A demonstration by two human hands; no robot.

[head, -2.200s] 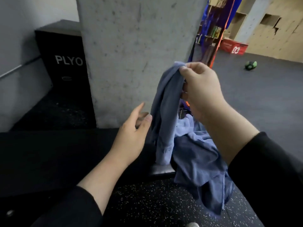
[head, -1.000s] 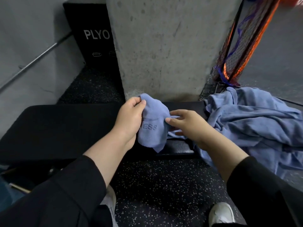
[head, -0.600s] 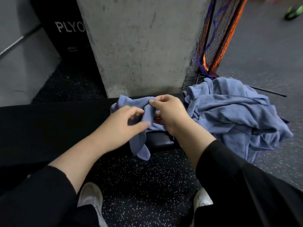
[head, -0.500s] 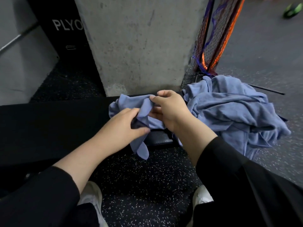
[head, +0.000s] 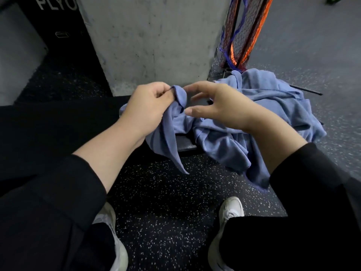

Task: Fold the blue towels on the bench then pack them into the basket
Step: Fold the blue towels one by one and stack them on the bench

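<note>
Head view, only one here: barely getting started tbh. Nothing folded yet, no neat stack anywhere, no basket showing in frame either, unless that orange-and-blue netting (head: 243,34) at the far right counts, can't tell. So basically all folding and all packing still left to do.

Left hand (head: 148,108) pinching a corner of one blue towel (head: 166,137), lifting it off the black tabletop (head: 58,124), rest of it dangling over the near edge. Right hand (head: 220,106) spread loose, fingers apart, gripping nothing, hovering just right of that pinched corner.

Remaining blue towels (head: 273,106) sitting crumpled in a heap at the right end, looking soft, thin and wrinkly, spilling down toward the speckled floor (head: 166,212).
</note>
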